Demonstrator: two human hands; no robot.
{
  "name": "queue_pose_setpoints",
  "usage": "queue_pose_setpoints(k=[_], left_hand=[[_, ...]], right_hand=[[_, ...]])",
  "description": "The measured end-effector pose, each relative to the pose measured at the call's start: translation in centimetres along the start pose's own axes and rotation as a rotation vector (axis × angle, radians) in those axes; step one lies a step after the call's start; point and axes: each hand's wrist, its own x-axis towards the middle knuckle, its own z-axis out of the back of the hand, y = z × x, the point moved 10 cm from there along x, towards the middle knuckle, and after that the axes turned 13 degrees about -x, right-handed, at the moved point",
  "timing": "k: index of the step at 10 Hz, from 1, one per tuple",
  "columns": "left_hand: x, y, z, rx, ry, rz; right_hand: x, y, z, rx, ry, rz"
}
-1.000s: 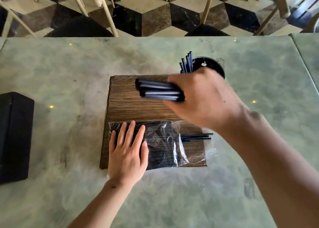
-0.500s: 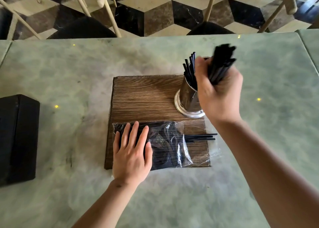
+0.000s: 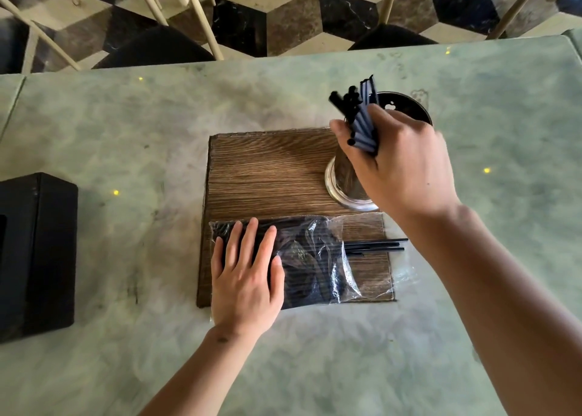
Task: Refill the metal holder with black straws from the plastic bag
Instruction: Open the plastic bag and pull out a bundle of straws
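No brand, label or writing can be read on anything here. The right hand point(image 3: 400, 163) is clenched around a bundle of black straws point(image 3: 362, 116), held over the metal holder point(image 3: 343, 185); the bundle's long axis runs steeply up, tips leaning up and to the left, lower ends hidden behind the fingers and the holder's mouth. The holder stands upright on the far right part of the wooden board point(image 3: 267, 176). The left hand point(image 3: 245, 277) lies flat, fingers spread, pressing on the plastic bag point(image 3: 318, 261) along the board's near edge. The bagged straws lie left to right, and a few loose straws point(image 3: 374, 245) poke out of its open right end. A black box point(image 3: 37, 255) sits on the marble table point(image 3: 126, 125), well to the left.
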Motion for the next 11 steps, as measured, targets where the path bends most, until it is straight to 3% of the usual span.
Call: queue_pose_setpoints(k=[2, 4, 7, 9, 10, 11], left_hand=[[-0.1, 0.1, -0.1, 0.001, 0.006, 0.002], [0.0, 0.1, -0.1, 0.004, 0.010, 0.006], [0.0, 0.1, -0.1, 0.004, 0.021, 0.009], [0.1, 0.0, 0.0, 0.001, 0.018, 0.008], [0.0, 0.0, 0.1, 0.002, 0.018, 0.008], [-0.1, -0.1, 0.0, 0.004, 0.025, 0.010]], right_hand=[[0.6, 0.3, -0.6, -0.140, 0.124, 0.121], [0.6, 0.3, -1.8, -0.055, 0.293, 0.203], [0.5, 0.2, -2.7, -0.276, 0.478, 0.218], [1.2, 0.5, -2.6, -0.256, 0.490, 0.185], [1.2, 0.5, -3.8, -0.143, 0.600, 0.165], [1.3, 0.4, -3.5, -0.114, 0.607, 0.148]])
